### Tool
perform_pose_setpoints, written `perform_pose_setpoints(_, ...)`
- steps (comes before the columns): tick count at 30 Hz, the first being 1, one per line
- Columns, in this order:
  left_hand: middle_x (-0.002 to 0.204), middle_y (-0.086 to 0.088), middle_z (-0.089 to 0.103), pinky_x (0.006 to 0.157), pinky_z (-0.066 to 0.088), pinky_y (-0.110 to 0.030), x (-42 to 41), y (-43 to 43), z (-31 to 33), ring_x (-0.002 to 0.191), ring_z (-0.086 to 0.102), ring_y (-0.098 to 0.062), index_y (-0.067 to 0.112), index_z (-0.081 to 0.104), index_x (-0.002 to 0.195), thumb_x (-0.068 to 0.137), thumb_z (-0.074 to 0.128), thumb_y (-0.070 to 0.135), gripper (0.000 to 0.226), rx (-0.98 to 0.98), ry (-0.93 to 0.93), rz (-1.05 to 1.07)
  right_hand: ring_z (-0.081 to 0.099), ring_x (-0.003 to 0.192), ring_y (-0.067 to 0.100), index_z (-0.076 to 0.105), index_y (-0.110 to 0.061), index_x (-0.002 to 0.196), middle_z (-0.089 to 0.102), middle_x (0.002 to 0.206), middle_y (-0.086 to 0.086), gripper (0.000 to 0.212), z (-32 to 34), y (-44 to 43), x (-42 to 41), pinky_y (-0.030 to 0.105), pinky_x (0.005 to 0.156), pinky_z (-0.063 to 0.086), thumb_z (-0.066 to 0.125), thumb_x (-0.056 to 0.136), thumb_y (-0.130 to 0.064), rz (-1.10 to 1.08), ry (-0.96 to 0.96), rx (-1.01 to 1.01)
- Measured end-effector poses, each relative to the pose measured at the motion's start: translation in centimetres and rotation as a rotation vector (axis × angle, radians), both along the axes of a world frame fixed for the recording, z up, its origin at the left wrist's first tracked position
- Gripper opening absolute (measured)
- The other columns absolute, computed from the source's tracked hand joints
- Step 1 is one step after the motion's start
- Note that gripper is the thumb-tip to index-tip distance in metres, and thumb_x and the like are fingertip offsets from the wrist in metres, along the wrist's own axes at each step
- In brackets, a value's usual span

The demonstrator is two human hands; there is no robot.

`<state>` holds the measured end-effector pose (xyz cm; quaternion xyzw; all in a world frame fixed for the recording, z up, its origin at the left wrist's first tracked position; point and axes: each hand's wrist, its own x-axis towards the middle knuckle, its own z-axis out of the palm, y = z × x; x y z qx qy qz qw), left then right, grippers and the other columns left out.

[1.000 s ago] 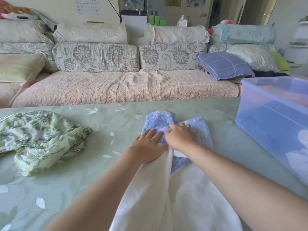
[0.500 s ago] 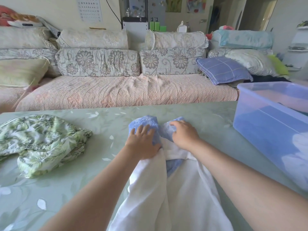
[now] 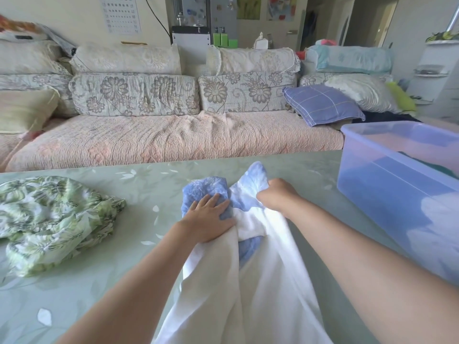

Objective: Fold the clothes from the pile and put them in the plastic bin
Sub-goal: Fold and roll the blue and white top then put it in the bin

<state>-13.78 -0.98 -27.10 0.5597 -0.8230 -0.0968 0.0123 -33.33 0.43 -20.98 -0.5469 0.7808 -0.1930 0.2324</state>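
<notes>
A white garment with blue ends (image 3: 248, 281) lies lengthwise on the green table (image 3: 139, 194), running from the near edge toward the middle. My left hand (image 3: 208, 219) presses its left blue end, fingers closed over the bunched cloth. My right hand (image 3: 275, 194) is a fist gripping the right blue end and lifts it off the table. A translucent blue plastic bin (image 3: 397, 184) stands at the right with folded cloth inside. A crumpled green leaf-print garment (image 3: 54, 219) lies at the left.
A long sofa with a pink cover (image 3: 173, 137) and floral cushions runs behind the table. A blue checked pillow (image 3: 320, 105) rests at its right end.
Both hands went from lying flat on the blue ends to bunching and gripping them. My right hand has lifted its end and moved right, away from the left hand.
</notes>
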Motion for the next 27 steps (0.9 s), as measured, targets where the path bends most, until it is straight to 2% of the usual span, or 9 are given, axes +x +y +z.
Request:
perform_pose_setpoints(4, 0.134, -0.007, 0.056, 0.11, 0.034, -0.041, 0.0, 0.1, 1.3, 0.128, 0.048, -0.028, 0.019, 0.063, 0.124, 0.098, 0.038, 0.05, 0.047, 0.147, 0.614, 0.124, 0.068, 0.088, 0.03, 0.064, -0.011, 0.085, 0.07, 0.092, 0.012, 0.014, 1.8, 0.1, 3.0, 0.032, 0.071, 0.051, 0.056, 0.081, -0.022, 0.096, -0.229, -0.164)
perform_pose_setpoints(7, 0.113, -0.006, 0.069, 0.089, 0.046, -0.035, 0.7, 0.2, 4.0, 0.097, 0.061, -0.022, 0.017, 0.065, 0.116, 0.104, 0.03, 0.044, 0.045, 0.286, 1.215, 0.376, 0.07, 0.089, 0.027, 0.068, -0.012, 0.092, 0.073, 0.093, 0.009, 0.019, 1.6, 0.6, 6.0, 0.037, 0.08, 0.056, 0.061, 0.084, -0.028, 0.162, -0.388, -0.185)
perform_pose_setpoints(9, 0.099, -0.008, 0.068, 0.072, 0.047, -0.032, 1.4, -0.1, 5.1, 0.081, 0.062, -0.023, 0.016, 0.061, 0.115, 0.1, 0.034, 0.053, 0.048, 0.343, 1.345, 0.475, 0.071, 0.091, 0.026, 0.071, -0.012, 0.098, 0.074, 0.096, 0.009, 0.018, 1.0, 1.0, 7.9, 0.037, 0.08, 0.058, 0.063, 0.088, -0.025, 0.27, -0.55, -0.131)
perform_pose_setpoints(11, 0.103, -0.011, 0.066, 0.073, 0.054, -0.037, 2.1, -0.1, 5.2, 0.084, 0.064, -0.025, 0.015, 0.057, 0.118, 0.092, 0.053, 0.054, 0.046, 0.332, 1.222, 0.526, 0.068, 0.086, 0.023, 0.071, -0.012, 0.106, 0.071, 0.095, 0.01, 0.017, 0.6, 1.6, 9.1, 0.033, 0.07, 0.056, 0.057, 0.095, -0.015, 0.352, -0.728, -0.01)
perform_pose_setpoints(14, 0.112, -0.01, 0.065, 0.081, 0.056, -0.04, 3.2, -0.6, 3.9, 0.096, 0.064, -0.027, 0.02, 0.047, 0.135, 0.089, 0.063, 0.023, 0.049, 0.199, 1.13, 0.6, 0.067, 0.072, 0.02, 0.069, -0.01, 0.108, 0.068, 0.086, 0.01, 0.026, 0.5, 2.3, 9.5, 0.029, 0.061, 0.057, 0.048, 0.095, 0.001, 0.352, -0.753, 0.007)
perform_pose_setpoints(19, 0.133, -0.015, 0.05, 0.083, 0.04, -0.034, 3.6, -0.9, 2.4, 0.118, 0.051, -0.034, 0.021, 0.023, 0.152, 0.086, 0.05, 0.004, 0.072, -0.082, 0.646, 0.476, 0.062, 0.108, 0.013, 0.071, -0.028, 0.108, 0.069, 0.113, -0.011, 0.024, -0.3, 1.7, 7.1, 0.031, 0.094, 0.05, 0.065, 0.085, -0.026, 0.532, 0.067, -0.254)
perform_pose_setpoints(22, 0.142, -0.007, 0.035, 0.098, 0.035, -0.036, 3.9, -0.7, 1.8, 0.125, 0.035, -0.031, 0.027, 0.032, 0.146, 0.078, 0.06, 0.008, 0.076, -0.395, 0.323, 0.39, 0.057, 0.117, 0.019, 0.067, -0.027, 0.115, 0.064, 0.125, -0.006, 0.035, -1.5, 2.2, 7.5, 0.037, 0.1, 0.046, 0.053, 0.092, -0.05, 0.703, 0.076, -0.047)
perform_pose_setpoints(24, 0.135, 0.001, 0.046, 0.095, 0.036, -0.035, 4.0, -1.0, 2.3, 0.12, 0.04, -0.025, 0.031, 0.054, 0.129, 0.082, 0.056, 0.013, 0.051, -0.535, 0.265, 0.211, 0.046, 0.133, 0.021, 0.054, -0.039, 0.136, 0.047, 0.148, -0.007, 0.05, -2.5, 2.0, 8.0, 0.04, 0.107, 0.041, 0.043, 0.092, -0.059, 0.73, 0.153, 0.028)
perform_pose_setpoints(27, 0.126, 0.002, 0.061, 0.093, 0.043, -0.033, 4.2, -0.6, 2.9, 0.112, 0.053, -0.022, 0.027, 0.067, 0.115, 0.096, 0.043, 0.024, 0.031, -0.162, 0.195, 0.041, 0.039, 0.139, 0.023, 0.044, -0.035, 0.145, 0.038, 0.154, -0.003, 0.054, -3.1, 2.0, 8.7, 0.043, 0.11, 0.038, 0.039, 0.095, -0.055, 0.743, 0.255, -0.017)
